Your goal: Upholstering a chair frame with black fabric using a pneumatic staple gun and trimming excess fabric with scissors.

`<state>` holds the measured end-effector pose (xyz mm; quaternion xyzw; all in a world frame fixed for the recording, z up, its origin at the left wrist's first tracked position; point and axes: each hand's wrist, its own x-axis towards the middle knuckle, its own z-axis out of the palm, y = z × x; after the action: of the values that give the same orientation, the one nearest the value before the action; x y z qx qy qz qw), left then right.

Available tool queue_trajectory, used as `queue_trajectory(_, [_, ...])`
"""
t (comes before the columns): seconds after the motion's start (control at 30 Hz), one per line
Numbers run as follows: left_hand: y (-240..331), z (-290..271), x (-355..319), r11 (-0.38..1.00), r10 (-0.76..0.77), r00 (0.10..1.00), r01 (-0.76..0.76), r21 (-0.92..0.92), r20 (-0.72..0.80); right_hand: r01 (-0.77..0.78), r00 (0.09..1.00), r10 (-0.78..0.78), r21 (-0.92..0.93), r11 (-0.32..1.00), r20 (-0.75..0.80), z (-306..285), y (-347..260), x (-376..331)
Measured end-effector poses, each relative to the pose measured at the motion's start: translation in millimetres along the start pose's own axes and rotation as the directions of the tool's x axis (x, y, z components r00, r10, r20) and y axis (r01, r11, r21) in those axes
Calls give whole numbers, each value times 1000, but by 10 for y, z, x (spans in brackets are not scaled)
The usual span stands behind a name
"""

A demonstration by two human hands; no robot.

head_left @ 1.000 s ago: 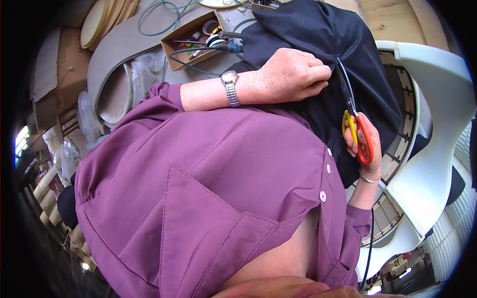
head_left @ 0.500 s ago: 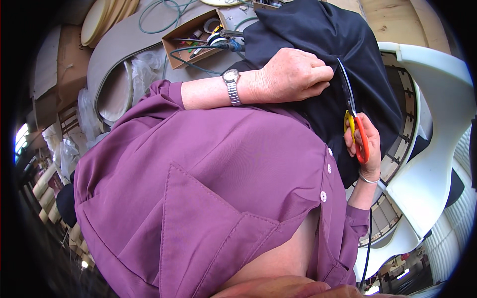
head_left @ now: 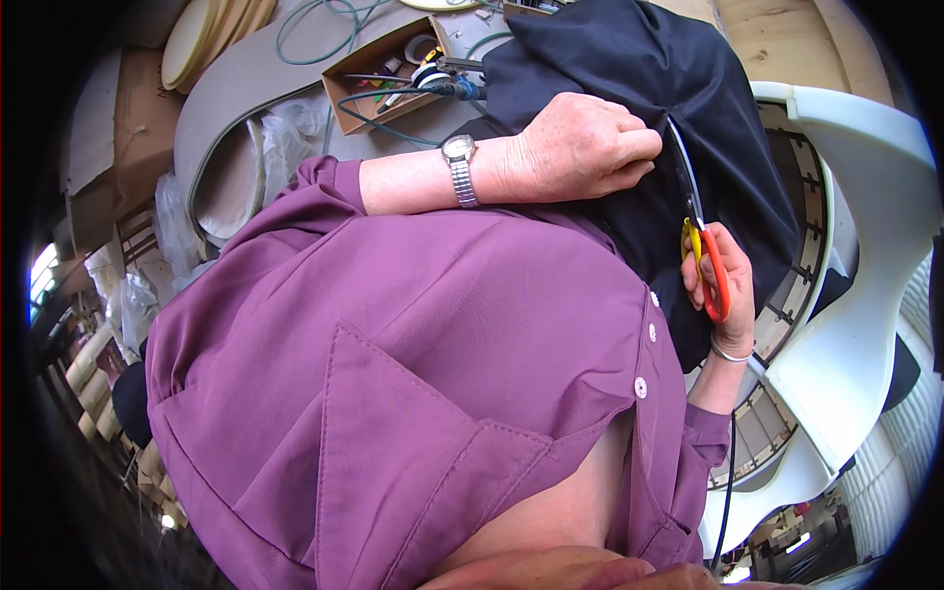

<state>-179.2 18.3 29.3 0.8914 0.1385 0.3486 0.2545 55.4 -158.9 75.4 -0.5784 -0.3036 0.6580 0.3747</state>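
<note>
My left hand (head_left: 597, 147) is closed in a pinch on the black cloth (head_left: 733, 162), which is draped in folds in front of me. The bit between its fingertips is hidden behind the fist. To the right, my right hand (head_left: 730, 275) is wrapped round the red and yellow handles of a pair of scissors (head_left: 717, 275). The blades point away from me over the cloth and look nearly together. Their tips lie just right of my left fingertips, close to where the folds gather.
At the far left of the cloth, an open cardboard box (head_left: 346, 93) holds pens, tape and small tools on a grey surface. A green hose (head_left: 277, 44) coils behind it. Clear plastic wrap (head_left: 280, 147) lies at left. A white curved frame (head_left: 865, 147) stands at right.
</note>
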Motion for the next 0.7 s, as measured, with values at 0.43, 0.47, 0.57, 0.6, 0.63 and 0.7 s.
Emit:
queue_trajectory(0.43, [23, -151, 27, 952, -171, 985, 173, -251, 29, 19, 1000, -21, 273, 962, 3, 433, 317, -217])
queue_trajectory(0.47, [26, -148, 26, 934, -201, 979, 199, -298, 23, 21, 1000, -19, 320, 947, -12, 480, 368, -216])
queue_trajectory(0.57, [40, -163, 50, 896, -247, 969, 238, -374, 26, 39, 999, -24, 375, 926, -44, 620, 407, -168])
queue_trajectory(0.6, [42, -166, 54, 879, -264, 964, 254, -404, 31, 46, 997, -17, 407, 912, -76, 668, 402, -157])
queue_trajectory(0.63, [37, -159, 49, 879, -260, 965, 251, -406, 33, 54, 994, -8, 439, 897, -107, 708, 402, -149])
queue_trajectory(0.7, [30, -137, 34, 884, -243, 970, 229, -407, 18, 60, 991, 4, 487, 871, -131, 751, 426, -162])
